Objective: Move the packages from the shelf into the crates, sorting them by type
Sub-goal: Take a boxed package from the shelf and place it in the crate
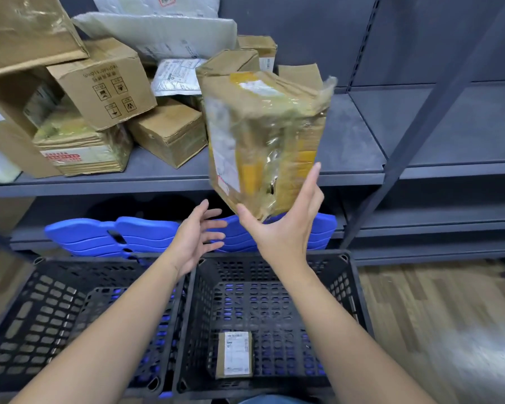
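Cradling a taped box (263, 132) by its lower corner in the right hand (286, 228), fingers straight, above the right crate (340, 290). Holding the left hand (196, 240) open, empty, just beside. Looks light, dented, tape-slick; best clasped on both sides.

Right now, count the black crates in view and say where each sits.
2. The left crate sits at lower left; the right crate stands against it, holding one small box. More may lie outside the view.
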`<state>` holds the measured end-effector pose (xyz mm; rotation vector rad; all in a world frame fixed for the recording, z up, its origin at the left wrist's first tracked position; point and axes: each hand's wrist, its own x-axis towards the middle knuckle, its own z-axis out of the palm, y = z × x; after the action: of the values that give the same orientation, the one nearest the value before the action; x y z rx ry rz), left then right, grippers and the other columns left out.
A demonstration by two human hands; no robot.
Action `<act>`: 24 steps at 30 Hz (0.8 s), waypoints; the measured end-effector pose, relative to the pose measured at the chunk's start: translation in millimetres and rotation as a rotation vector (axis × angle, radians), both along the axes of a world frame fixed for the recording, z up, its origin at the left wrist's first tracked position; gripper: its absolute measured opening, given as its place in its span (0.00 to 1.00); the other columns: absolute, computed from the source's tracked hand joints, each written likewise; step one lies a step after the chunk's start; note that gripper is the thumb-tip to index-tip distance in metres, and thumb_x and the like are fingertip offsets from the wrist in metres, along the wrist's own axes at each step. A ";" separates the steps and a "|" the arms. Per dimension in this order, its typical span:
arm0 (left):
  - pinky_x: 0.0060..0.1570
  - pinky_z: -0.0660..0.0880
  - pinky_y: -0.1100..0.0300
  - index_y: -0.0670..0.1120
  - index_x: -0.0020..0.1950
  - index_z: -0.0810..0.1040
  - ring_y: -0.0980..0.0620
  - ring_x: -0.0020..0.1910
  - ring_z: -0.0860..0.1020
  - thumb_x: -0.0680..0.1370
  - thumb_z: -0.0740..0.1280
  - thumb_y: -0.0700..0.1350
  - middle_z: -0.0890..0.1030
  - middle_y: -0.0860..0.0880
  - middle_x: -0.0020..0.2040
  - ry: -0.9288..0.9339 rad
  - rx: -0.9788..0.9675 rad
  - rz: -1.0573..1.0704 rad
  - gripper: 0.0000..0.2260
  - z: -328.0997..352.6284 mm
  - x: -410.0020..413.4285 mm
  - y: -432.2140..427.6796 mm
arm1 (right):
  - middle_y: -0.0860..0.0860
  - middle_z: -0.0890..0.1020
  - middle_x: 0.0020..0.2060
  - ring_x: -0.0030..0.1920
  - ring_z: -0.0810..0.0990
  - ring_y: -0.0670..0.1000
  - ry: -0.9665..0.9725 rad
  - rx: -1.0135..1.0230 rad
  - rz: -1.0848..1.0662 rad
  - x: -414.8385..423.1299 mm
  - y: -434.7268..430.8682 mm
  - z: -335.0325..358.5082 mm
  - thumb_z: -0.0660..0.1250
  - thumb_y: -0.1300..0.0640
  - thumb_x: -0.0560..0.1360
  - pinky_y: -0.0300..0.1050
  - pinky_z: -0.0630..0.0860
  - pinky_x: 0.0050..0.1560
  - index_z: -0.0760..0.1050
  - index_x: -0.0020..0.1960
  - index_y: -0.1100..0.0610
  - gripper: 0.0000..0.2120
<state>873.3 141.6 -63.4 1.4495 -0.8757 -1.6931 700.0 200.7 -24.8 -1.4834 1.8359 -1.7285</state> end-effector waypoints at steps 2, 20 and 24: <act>0.53 0.80 0.48 0.47 0.66 0.80 0.50 0.40 0.81 0.85 0.59 0.62 0.85 0.43 0.57 -0.001 -0.001 -0.007 0.23 -0.2 0.2 0.6 | 0.48 0.66 0.75 0.77 0.66 0.45 -0.320 0.074 0.083 1.1 0.4 4.9 0.79 0.38 0.65 0.53 0.69 0.74 0.39 0.85 0.46 0.64; 0.28 0.50 0.59 0.55 0.41 0.80 0.54 0.29 0.59 0.84 0.57 0.61 0.66 0.51 0.33 0.073 -0.100 -0.047 0.19 28.8 1.9 5.7 | 0.50 0.85 0.56 0.52 0.78 0.52 -1.061 0.491 0.639 -40.1 -1.3 2.5 0.70 0.32 0.62 0.46 0.71 0.43 0.79 0.64 0.48 0.35; 0.31 0.47 0.57 0.56 0.35 0.83 0.55 0.28 0.52 0.70 0.59 0.79 0.62 0.53 0.32 -0.023 -0.117 -0.187 0.29 51.4 13.3 3.0 | 0.47 0.86 0.60 0.52 0.83 0.48 -0.902 0.548 0.612 -58.9 -4.8 1.2 0.76 0.30 0.61 0.46 0.72 0.46 0.73 0.75 0.48 0.47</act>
<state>886.6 144.7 -12.0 1.3461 -1.1342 -1.7313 641.1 195.9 -23.6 -0.7179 1.0719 -1.1433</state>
